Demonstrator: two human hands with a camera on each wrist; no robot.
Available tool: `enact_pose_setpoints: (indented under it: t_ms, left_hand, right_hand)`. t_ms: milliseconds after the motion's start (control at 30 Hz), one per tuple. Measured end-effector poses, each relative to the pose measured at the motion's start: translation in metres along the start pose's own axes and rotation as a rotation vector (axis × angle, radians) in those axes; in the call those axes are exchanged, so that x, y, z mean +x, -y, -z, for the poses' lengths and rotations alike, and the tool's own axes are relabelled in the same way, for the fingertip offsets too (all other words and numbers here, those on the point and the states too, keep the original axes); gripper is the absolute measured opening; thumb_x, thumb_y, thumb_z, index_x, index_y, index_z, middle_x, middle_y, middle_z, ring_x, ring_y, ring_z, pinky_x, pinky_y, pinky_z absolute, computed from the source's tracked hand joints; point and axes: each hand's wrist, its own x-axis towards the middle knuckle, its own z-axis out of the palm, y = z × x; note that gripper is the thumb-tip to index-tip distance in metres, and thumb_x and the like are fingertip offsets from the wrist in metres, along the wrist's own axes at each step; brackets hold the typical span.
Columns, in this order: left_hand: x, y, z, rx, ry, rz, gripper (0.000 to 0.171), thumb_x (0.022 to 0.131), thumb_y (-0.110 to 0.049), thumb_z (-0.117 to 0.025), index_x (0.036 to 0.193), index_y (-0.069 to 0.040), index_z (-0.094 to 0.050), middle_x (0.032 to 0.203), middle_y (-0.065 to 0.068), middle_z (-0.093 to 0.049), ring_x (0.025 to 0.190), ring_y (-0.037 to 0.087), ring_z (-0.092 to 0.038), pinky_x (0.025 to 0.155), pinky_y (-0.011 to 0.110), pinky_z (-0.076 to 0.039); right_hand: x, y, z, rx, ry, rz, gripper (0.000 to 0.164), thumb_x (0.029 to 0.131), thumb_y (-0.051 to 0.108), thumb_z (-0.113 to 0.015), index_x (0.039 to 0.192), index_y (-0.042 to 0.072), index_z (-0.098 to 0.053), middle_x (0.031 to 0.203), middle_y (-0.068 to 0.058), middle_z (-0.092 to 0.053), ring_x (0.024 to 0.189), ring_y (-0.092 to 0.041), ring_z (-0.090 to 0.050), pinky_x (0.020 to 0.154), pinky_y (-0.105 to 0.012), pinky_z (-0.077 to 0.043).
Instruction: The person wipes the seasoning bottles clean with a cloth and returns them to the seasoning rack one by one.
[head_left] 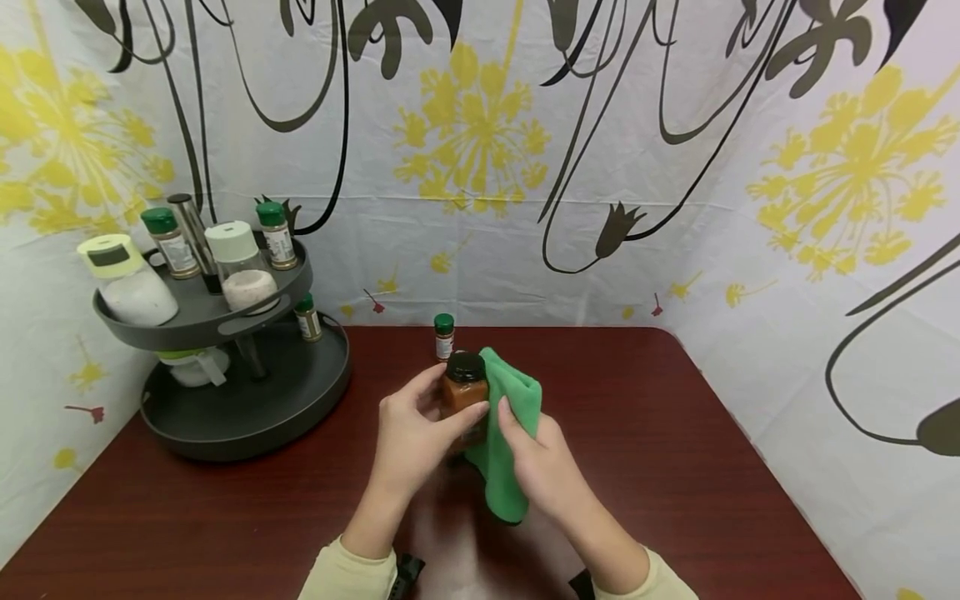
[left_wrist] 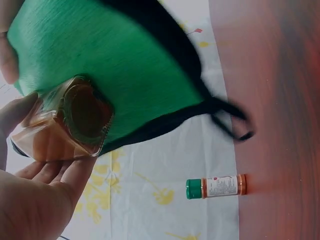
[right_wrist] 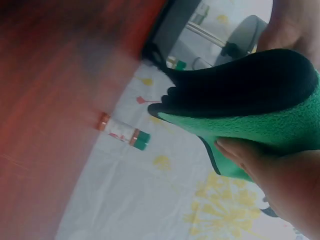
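The dark-lidded jar (head_left: 465, 390) is pinched above the table (head_left: 675, 500) by the left hand (head_left: 411, 433); at its four o'clock the right hand (head_left: 551, 467) grips a green cloth (head_left: 504, 479) against it. A green-capped bottle (head_left: 444, 337) stands at eleven o'clock, a two-tier stand (head_left: 247, 429) at nine.

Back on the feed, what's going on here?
A person's left grip holds a dark-lidded jar above the table, while the right grip holds a folded green cloth close beside it. A green-capped bottle stands on the table behind them; a two-tier stand of containers is at the left.
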Motion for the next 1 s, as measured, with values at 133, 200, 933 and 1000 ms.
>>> enact_pose_setpoints:
  t_ms: [133,200,933,1000]
  left_hand:
    - [0.000,-0.001,-0.002,-0.007,0.009,-0.004,0.068,0.072,-0.026,-0.088,0.133,-0.013,-0.060,0.113,0.002,-0.071,0.095,0.013,-0.072,0.079,0.028,-0.059]
    - [0.000,-0.001,-0.002,-0.004,0.011,-0.004,0.068,0.071,-0.026,-0.089,0.132,-0.013,-0.060,0.112,0.002,-0.071,0.094,0.012,-0.072,0.079,0.027,-0.059]
    - [0.000,-0.002,0.006,0.009,-0.016,-0.003,0.066,0.076,-0.030,-0.086,0.134,-0.013,-0.059,0.119,0.003,-0.069,0.102,0.015,-0.071,0.082,0.031,-0.059]
    - [-0.001,-0.001,0.004,0.007,-0.012,0.002,0.066,0.075,-0.030,-0.086,0.134,-0.014,-0.059,0.119,0.003,-0.069,0.101,0.014,-0.071,0.081,0.030,-0.059]
  right_hand:
    - [-0.002,0.012,0.004,0.068,-0.071,0.075,0.050,0.102,0.054,-0.037,0.129,0.017,-0.057,0.114,-0.008,-0.065,0.099,-0.024,-0.065,0.082,-0.036,-0.055]
    - [-0.003,0.015,0.005,0.099,-0.099,0.116,0.048,0.103,0.052,-0.036,0.133,0.018,-0.054,0.121,-0.007,-0.062,0.104,-0.022,-0.063,0.085,-0.035,-0.054]
    - [0.005,-0.009,0.000,-0.105,0.148,-0.040,0.061,0.101,0.059,-0.034,0.124,0.009,-0.060,0.112,-0.011,-0.068,0.099,-0.024,-0.068,0.080,-0.035,-0.056]
    - [0.006,-0.003,0.002,-0.078,0.116,-0.037,0.059,0.101,0.058,-0.035,0.124,0.010,-0.060,0.110,-0.011,-0.068,0.099,-0.025,-0.068,0.080,-0.035,-0.056]
